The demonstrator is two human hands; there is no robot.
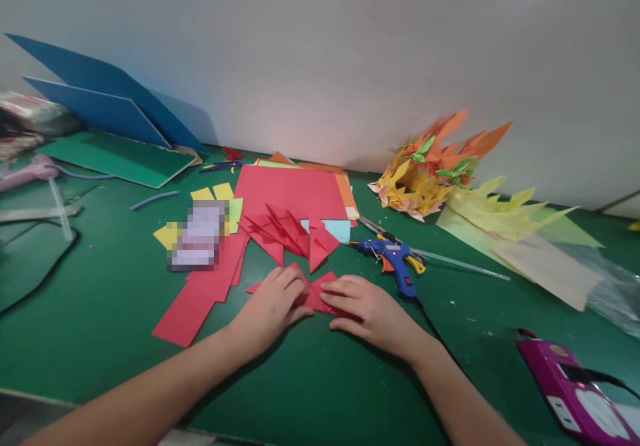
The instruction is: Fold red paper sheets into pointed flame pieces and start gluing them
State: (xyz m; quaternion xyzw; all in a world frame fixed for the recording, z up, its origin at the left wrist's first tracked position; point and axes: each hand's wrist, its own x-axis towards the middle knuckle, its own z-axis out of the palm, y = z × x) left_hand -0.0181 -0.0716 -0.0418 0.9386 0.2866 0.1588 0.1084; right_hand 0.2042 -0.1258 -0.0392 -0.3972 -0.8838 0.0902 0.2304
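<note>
A folded red paper piece (314, 294) lies on the green table (320, 373) between my hands. My left hand (274, 301) presses on its left part, with the fingers bent over the paper. On its right part rests my right hand (356, 306), fingertips on the paper and thumb close to its lower edge. Just beyond them is a pile of folded red paper pieces (283, 231). Red paper strips (185, 316) lie to the left, and a stack of coloured sheets topped by a red sheet (293, 189) is farther back.
A blue glue gun (400, 266) with a black cable lies right of my hands. Orange and yellow paper crowns (415, 186) stand behind it. A magenta power box (575, 393) is at the lower right. Blue boards (115, 109) lean at the back left.
</note>
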